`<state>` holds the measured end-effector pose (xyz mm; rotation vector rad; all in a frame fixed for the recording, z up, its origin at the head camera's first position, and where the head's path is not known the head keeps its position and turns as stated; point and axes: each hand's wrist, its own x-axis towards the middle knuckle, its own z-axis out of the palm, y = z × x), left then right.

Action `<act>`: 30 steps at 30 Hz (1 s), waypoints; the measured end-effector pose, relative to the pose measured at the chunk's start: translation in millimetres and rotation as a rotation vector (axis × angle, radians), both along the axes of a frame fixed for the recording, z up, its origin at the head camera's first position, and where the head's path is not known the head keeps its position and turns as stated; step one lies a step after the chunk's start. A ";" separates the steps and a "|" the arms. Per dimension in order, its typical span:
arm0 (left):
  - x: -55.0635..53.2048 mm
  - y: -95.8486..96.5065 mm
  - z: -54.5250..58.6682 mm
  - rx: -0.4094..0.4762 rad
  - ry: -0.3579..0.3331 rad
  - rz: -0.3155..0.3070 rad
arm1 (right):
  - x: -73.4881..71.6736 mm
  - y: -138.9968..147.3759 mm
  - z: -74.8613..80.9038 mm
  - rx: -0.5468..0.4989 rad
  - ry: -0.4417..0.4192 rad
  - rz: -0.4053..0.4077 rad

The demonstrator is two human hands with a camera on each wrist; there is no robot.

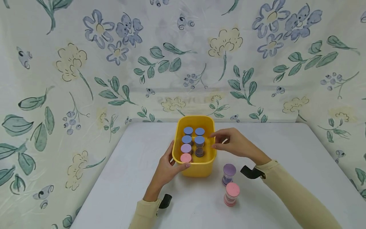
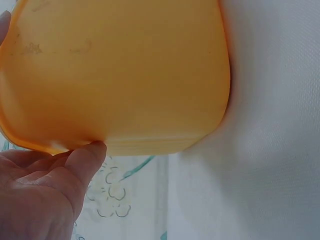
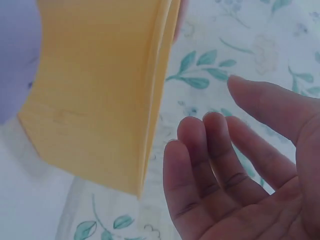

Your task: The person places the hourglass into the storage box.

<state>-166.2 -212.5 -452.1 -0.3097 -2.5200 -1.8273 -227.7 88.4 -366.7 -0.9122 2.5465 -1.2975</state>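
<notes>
A yellow plastic bin (image 1: 198, 170) stands on the table with several sand timers inside, their caps blue, lilac and pink. One blue-capped sand timer (image 1: 199, 140) stands upright in its right half. My left hand (image 1: 166, 168) grips the bin's near left corner, thumb over the front rim and fingers along the left side. At the right rim is my right hand (image 1: 235, 143), fingers loosely bent with nothing between them; the right wrist view shows them apart from the bin wall. Outside the bin, a purple sand timer (image 1: 229, 170) and a pink sand timer (image 1: 232, 190) stand upright.
The white table (image 1: 120, 184) ends at the back against a flowered cloth (image 1: 183, 73), which also hangs at both sides. The two loose timers stand right of the bin's front, below my right wrist.
</notes>
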 end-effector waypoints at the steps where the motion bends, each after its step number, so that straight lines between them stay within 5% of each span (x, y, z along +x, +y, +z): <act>1: 0.0 0.0 -0.3 0.002 0.001 -0.001 | 1.2 4.6 -1.2 -0.007 -0.005 -0.012; 16: 1.1 -0.4 0.7 -0.005 0.010 -0.001 | 22.4 60.1 -41.4 -0.081 -0.080 -0.089; 30: 1.1 -1.2 1.0 -0.018 0.012 -0.005 | 32.5 64.6 -74.0 -0.143 -0.196 0.046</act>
